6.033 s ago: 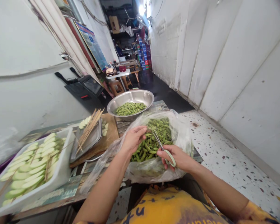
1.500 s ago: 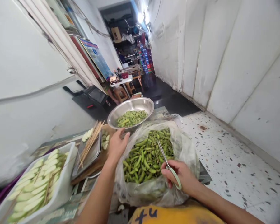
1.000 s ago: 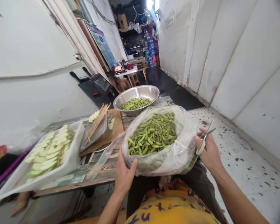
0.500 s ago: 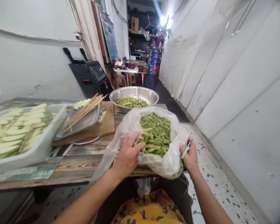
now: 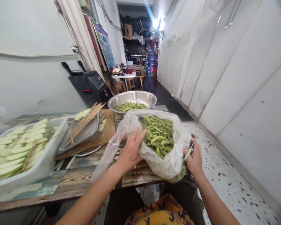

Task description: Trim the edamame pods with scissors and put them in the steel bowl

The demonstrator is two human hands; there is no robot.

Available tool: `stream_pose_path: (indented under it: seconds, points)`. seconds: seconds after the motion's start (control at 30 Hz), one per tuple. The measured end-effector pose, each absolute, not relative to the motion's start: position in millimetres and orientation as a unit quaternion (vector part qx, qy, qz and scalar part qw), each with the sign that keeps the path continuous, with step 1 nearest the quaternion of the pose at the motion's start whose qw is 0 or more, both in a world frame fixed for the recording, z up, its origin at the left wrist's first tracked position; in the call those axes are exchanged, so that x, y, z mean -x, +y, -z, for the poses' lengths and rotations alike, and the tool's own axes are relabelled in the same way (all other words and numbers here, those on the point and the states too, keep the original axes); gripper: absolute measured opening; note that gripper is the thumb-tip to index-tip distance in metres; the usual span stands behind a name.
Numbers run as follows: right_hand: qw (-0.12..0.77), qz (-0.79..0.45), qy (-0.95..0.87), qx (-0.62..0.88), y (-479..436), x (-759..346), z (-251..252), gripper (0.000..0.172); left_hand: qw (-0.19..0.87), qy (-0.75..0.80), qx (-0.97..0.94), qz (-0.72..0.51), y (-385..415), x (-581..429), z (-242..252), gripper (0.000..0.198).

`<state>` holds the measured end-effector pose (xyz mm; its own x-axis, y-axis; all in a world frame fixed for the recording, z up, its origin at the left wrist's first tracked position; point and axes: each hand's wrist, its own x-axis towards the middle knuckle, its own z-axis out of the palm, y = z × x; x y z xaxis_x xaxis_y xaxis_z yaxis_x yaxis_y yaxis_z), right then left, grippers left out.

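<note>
A clear plastic bag (image 5: 170,161) full of green bean pods (image 5: 158,134) sits at the near corner of a wooden table (image 5: 89,176). My left hand (image 5: 131,148) presses against the bag's left side, fingers spread over the plastic near the rim. My right hand (image 5: 194,157) is closed on pale-green-handled scissors (image 5: 189,151) and rests against the bag's right side. Behind the bag stands a steel bowl (image 5: 132,99) holding more pods.
A white tub (image 5: 35,168) of pale green slices on skewers stands at the left. A steel tray (image 5: 84,134) with bamboo skewers lies on a wooden board (image 5: 107,129). A speckled floor (image 5: 224,175) and white wall run along the right; a narrow corridor leads away.
Both hands left the inside of the bag and now hold its sides. The bag has shifted on the table's corner, and my view has swung and tilted.
</note>
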<state>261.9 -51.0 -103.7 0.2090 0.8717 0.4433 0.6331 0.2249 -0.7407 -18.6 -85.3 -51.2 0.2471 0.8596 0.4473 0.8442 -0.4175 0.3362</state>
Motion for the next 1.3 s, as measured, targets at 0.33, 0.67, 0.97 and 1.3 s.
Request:
stream_pose_path:
  seconds: [0.33,0.67,0.97,1.3]
  points:
    - [0.463,-0.155,-0.605,0.629,-54.9,-269.6,106.8,0.055,0.072,0.702,-0.631,-0.322,-150.2,12.9,103.6,0.104]
    - [0.515,-0.162,-0.572,0.617,-85.8,-231.6,107.3,0.054,-0.002,0.691,-0.647,-0.324,-160.2,21.2,83.9,0.085]
    - [0.531,-0.224,-0.540,0.613,-89.3,-234.2,106.9,0.057,0.006,0.532,-0.785,-0.317,-194.5,54.3,14.8,0.045]
    - [0.536,-0.206,-0.555,0.602,-90.2,-236.0,107.6,0.053,-0.062,0.406,-0.882,-0.230,-158.5,-40.6,36.0,0.068]
